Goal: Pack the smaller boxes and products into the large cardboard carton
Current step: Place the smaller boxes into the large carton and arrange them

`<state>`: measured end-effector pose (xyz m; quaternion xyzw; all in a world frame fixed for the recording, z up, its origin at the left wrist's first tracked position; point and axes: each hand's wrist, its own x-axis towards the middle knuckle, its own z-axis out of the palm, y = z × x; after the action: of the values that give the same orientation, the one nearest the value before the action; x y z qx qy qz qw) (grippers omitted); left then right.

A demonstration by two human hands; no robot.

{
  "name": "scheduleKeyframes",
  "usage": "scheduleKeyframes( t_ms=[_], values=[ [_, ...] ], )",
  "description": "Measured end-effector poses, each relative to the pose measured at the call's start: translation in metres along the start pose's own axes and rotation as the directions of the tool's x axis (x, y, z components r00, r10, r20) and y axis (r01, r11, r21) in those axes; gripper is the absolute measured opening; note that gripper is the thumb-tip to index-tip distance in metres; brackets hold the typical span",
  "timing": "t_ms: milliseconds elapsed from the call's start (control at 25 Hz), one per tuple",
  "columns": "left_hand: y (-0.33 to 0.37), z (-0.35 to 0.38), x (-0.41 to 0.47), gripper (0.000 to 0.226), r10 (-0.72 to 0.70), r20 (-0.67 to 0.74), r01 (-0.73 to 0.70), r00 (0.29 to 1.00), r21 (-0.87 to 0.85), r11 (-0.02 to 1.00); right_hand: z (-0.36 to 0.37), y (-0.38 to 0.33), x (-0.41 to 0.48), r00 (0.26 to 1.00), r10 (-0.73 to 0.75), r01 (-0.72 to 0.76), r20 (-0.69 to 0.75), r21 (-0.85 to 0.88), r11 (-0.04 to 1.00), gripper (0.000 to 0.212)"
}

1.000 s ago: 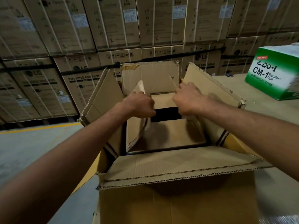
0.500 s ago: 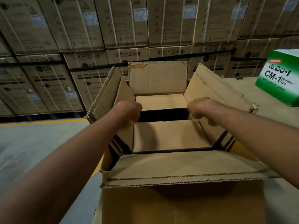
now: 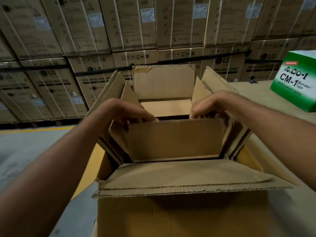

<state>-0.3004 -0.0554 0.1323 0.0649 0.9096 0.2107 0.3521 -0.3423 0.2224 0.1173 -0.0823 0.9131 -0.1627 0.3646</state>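
Head view shows the smaller box sunk inside the large carton, its walls hidden below that carton's rim, while the left hand and right hand curl their fingers over its near flap, thumbs out of sight.

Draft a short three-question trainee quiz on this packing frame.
1. True or false: the large carton is taped shut.
2. What do the left hand and right hand grip? A) the inner flap B) a tape roll C) a strap
3. Fill in: the green tape box stands to the carton's ____.
Key: 1 false; 2 A; 3 right.
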Motion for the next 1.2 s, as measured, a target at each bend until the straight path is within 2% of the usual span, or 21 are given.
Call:
scheduleKeyframes(
  t_ms=[80,120,160,240,320,400,480,560,680,840,960,1000,1080,1200],
  values=[
    [0.000,0.007,-0.019,0.047,0.015,0.242,-0.069,0.970,0.215,0.974,0.011,0.005,-0.018,0.953,-0.003,0.007,0.302,-0.013,1.000,0.028],
    [-0.002,0.018,-0.020,0.058,0.005,0.313,-0.117,0.950,0.338,0.934,0.022,0.006,-0.022,0.927,0.015,0.006,0.376,-0.055,0.998,0.035],
    [-0.005,0.032,-0.016,0.068,-0.022,0.344,-0.138,0.939,0.434,0.890,0.035,0.007,-0.022,0.915,0.051,-0.005,0.400,-0.115,0.993,0.045],
    [-0.015,0.055,0.002,0.080,-0.076,0.352,-0.122,0.933,0.508,0.853,0.056,0.009,-0.017,0.911,0.132,-0.040,0.390,-0.235,0.971,0.066],
    [-0.024,0.061,0.012,0.095,-0.094,0.374,-0.087,0.923,0.440,0.894,0.060,0.008,-0.010,0.908,0.190,-0.095,0.375,-0.256,0.962,0.077],
    [-0.019,0.052,0.015,0.109,-0.062,0.369,-0.088,0.927,0.377,0.922,0.050,0.003,-0.002,0.912,0.228,-0.137,0.341,-0.271,0.953,0.073],
    [-0.004,0.041,0.026,0.105,-0.026,0.292,-0.094,0.956,0.389,0.916,0.038,-0.006,0.016,0.950,0.236,-0.174,0.206,-0.281,0.944,0.065],
    [0.010,0.035,0.052,0.093,-0.010,0.130,-0.046,0.991,0.420,0.906,0.032,-0.014,0.047,0.980,0.200,-0.197,-0.023,-0.304,0.932,0.063],
    [0.009,0.032,0.104,0.079,-0.030,-0.097,0.077,0.995,0.534,0.842,0.036,-0.015,0.095,0.962,0.082,-0.189,-0.262,-0.418,0.889,0.064],
    [-0.015,0.031,0.167,0.081,-0.073,-0.164,0.142,0.984,0.458,0.878,0.045,-0.001,0.150,0.973,0.036,-0.113,-0.230,-0.333,0.936,0.088],
    [-0.027,0.034,0.196,0.099,-0.065,-0.211,0.150,0.975,0.420,0.895,0.044,0.019,0.174,0.958,0.025,-0.095,-0.285,-0.233,0.968,0.092],
    [-0.029,0.035,0.201,0.104,-0.043,-0.245,0.142,0.968,0.402,0.905,0.041,0.024,0.176,0.936,-0.001,-0.083,-0.351,-0.223,0.971,0.090],
    [-0.031,0.029,0.205,0.106,0.030,-0.391,0.114,0.920,0.341,0.933,0.029,0.033,0.173,0.836,-0.104,-0.061,-0.539,-0.279,0.958,0.087],
    [-0.034,0.006,0.210,0.112,0.151,-0.630,0.080,0.761,0.323,0.943,-0.001,0.036,0.166,0.614,-0.184,-0.057,-0.768,-0.275,0.960,0.100]
  ],
)
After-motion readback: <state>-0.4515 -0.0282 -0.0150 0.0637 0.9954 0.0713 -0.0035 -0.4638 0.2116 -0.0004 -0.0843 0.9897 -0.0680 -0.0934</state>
